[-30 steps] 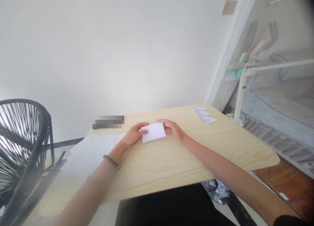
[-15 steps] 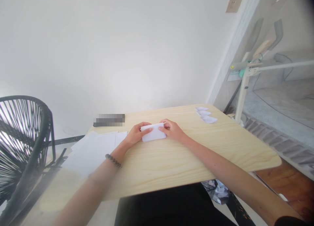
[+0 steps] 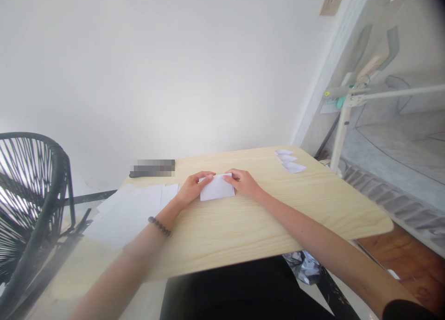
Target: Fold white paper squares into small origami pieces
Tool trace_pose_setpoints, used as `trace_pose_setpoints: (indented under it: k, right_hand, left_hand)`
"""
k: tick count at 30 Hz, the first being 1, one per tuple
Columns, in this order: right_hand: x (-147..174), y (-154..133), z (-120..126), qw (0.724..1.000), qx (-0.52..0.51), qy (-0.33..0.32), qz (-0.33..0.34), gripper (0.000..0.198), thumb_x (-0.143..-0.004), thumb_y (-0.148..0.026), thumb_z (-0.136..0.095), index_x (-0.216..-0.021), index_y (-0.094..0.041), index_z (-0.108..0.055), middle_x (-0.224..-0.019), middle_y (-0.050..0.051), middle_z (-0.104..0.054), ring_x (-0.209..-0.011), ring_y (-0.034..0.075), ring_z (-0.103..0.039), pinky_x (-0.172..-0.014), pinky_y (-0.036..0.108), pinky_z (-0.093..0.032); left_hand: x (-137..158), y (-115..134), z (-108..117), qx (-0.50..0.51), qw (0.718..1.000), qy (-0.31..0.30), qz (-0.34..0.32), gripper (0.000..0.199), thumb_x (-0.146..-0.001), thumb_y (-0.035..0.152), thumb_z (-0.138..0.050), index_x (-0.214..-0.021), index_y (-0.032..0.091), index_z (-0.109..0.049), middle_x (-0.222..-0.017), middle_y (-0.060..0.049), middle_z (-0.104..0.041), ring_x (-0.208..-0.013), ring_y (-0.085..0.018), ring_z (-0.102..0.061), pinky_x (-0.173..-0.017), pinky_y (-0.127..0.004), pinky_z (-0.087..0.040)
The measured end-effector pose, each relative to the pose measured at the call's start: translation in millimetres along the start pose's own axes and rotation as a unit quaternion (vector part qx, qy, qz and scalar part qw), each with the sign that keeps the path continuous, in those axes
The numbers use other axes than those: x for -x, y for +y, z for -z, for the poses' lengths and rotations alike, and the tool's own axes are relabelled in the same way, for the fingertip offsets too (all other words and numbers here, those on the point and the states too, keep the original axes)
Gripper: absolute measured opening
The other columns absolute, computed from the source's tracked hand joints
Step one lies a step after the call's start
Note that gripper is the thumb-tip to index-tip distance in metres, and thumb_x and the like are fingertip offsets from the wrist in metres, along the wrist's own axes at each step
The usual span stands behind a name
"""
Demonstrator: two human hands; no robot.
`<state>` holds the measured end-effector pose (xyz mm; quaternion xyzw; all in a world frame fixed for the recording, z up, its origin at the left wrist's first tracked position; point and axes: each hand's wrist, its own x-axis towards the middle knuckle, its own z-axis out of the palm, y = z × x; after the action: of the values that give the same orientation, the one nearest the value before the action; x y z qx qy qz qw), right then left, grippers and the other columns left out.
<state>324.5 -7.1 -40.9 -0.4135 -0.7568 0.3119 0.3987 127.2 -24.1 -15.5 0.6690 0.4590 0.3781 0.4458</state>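
A folded sheet of white paper (image 3: 217, 188) is held up between my two hands over the middle of the wooden table (image 3: 271, 222). My left hand (image 3: 194, 186) grips its left side, thumb on the near face and fingers behind. On the right side, my right hand (image 3: 243, 182) pinches the upper edge the same way. Both thumbs lie near the top edge; the fingertips behind the paper are hidden. A beaded bracelet (image 3: 160, 226) circles my left wrist.
Loose white sheets (image 3: 128, 213) spread over the table's left side. Several small folded paper pieces (image 3: 290, 162) lie at the far right. A blurred dark object (image 3: 152, 168) rests at the back left. A black woven chair (image 3: 34, 208) stands left; exercise equipment (image 3: 344, 120) stands right.
Both thumbs have shifted up toward the paper's top edge, leaving more of its face showing. The paper stays in both hands at nearly the same place. The whole view has shifted slightly.
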Motion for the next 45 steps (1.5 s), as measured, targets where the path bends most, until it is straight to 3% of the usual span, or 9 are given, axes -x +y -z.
trace_pose_setpoints:
  k: [9,17,45]
  right_hand:
    - [-0.2,-0.4,0.1,1.0,0.006,-0.003,0.003,0.033,-0.077,-0.045,-0.043,-0.084,-0.016,-0.059,-0.072,0.001,-0.058,-0.06,0.01,-0.05,-0.053,0.021,-0.037]
    - [0.5,-1.5,0.6,1.0,-0.001,0.0,-0.002,0.032,-0.076,-0.043,-0.045,-0.084,-0.016,-0.059,-0.07,0.002,-0.059,-0.06,0.011,-0.051,-0.053,0.021,-0.038]
    - [-0.4,-7.7,2.4,1.0,0.02,0.003,0.015,0.033,-0.078,-0.043,-0.042,-0.077,-0.016,-0.063,-0.074,0.003,-0.063,-0.066,0.013,-0.054,-0.059,0.024,-0.039]
  left_hand:
    - [-1.7,-3.8,0.3,0.012,1.0,0.025,0.003,0.041,-0.066,0.046,-0.057,-0.095,0.016,-0.062,-0.097,-0.008,-0.061,-0.079,-0.018,-0.054,-0.064,-0.026,-0.041]
    - [-2.0,-3.3,0.3,0.034,0.999,0.023,0.02,0.042,-0.065,0.045,-0.059,-0.095,0.015,-0.061,-0.09,-0.007,-0.062,-0.071,-0.016,-0.055,-0.058,-0.025,-0.04]
    - [-1.7,-2.5,-0.6,0.056,0.998,0.012,0.036,0.039,-0.065,0.042,-0.061,-0.093,0.015,-0.062,-0.087,-0.008,-0.062,-0.072,-0.017,-0.055,-0.061,-0.026,-0.042]
